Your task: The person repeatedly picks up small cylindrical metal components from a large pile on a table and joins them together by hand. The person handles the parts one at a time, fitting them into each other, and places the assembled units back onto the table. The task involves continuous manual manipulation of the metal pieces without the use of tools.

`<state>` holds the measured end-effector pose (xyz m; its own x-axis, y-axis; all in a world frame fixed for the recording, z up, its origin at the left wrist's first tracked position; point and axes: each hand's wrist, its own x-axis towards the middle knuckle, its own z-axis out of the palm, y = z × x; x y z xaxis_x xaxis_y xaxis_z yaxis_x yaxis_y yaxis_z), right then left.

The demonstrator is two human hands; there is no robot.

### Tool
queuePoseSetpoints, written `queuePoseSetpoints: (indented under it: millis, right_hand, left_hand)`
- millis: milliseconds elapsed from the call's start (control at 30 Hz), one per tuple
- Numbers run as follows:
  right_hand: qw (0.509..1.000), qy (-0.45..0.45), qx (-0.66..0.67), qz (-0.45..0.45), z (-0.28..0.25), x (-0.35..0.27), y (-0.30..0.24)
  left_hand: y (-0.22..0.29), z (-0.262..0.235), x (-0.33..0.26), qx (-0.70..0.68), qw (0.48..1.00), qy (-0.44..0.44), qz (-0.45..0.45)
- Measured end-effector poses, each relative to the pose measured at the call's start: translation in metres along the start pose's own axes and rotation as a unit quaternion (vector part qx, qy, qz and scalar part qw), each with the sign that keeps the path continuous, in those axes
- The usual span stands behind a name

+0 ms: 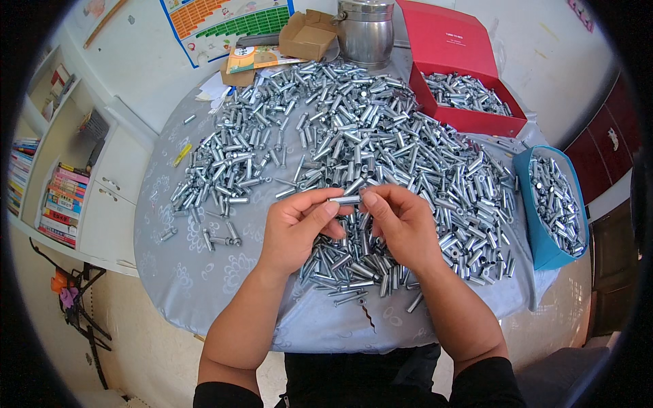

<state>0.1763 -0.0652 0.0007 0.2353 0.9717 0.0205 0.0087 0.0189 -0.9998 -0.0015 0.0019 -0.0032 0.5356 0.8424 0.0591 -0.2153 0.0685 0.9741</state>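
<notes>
The left hand (294, 228) is pinching a tube (346, 200) in its fingers; the right hand (405, 224) is meeting its right end with narrowed fingers, their hold hidden. Smooth metal could be slipping from a loose pinch, losing it in the pile (360, 146) lying under and beyond the fingers. Farther right, a blue bin (546, 255) is standing; beyond, a red box (476, 121).

Wht wall (139, 64), flr (146, 326) prob. tiled

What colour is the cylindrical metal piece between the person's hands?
The cylindrical metal piece is shiny silver, seen in the head view.
</notes>
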Motion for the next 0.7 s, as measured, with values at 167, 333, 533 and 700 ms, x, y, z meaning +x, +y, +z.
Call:
queuePoseSetpoints:
  millis: [167, 333, 533, 700]
  right_hand:
    - [0.998, 0.017, 0.018, -0.052, 0.003, -0.001, 0.003]
    - [1.0, -0.004, -0.006, -0.008, -0.001, -0.001, 0.002]
    - [0.999, 0.006, 0.046, 0.016, 0.002, -0.002, -0.006]
    - [0.999, 0.015, 0.016, -0.04, 0.003, -0.001, 0.001]
  left_hand:
    - [-0.001, 0.001, 0.0, -0.002, 1.0, -0.001, 0.008]
    - [-0.002, 0.002, 0.0, 0.003, 1.0, -0.003, 0.006]
    - [-0.002, 0.0, 0.0, -0.009, 1.0, 0.001, 0.01]
    - [-0.002, 0.001, 0.001, -0.007, 1.0, 0.002, 0.012]
